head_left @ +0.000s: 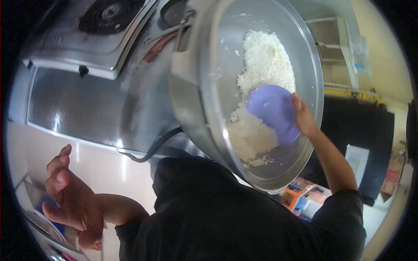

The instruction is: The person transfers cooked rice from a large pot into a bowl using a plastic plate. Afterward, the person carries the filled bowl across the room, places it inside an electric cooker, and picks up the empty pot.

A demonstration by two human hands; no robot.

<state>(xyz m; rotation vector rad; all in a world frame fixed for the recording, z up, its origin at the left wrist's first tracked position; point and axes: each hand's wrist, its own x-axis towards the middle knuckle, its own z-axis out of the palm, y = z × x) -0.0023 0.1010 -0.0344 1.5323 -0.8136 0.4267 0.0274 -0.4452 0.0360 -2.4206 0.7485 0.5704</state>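
My right hand [307,118] grips the edge of a purple plastic bowl [270,106], its thumb over the rim. That bowl sits inside a big round metal pot [313,56], against a mound of white rice [267,56]. More rice [250,137] lies on the near side of the bowl, slightly blurred. Loose grains stick to the pot's inner wall. Away to the left, my left hand [72,198] is raised in the air over the floor, fingers spread and a little curled, with nothing in it.
A gas stove [82,41] stands on the steel counter [82,102] at upper left. Beside the pot lie a red-handled tool [161,45] and a dark pan [174,13]. A dark hose [159,145] hangs over the counter's edge. Colourful boxes [302,198] are below right.
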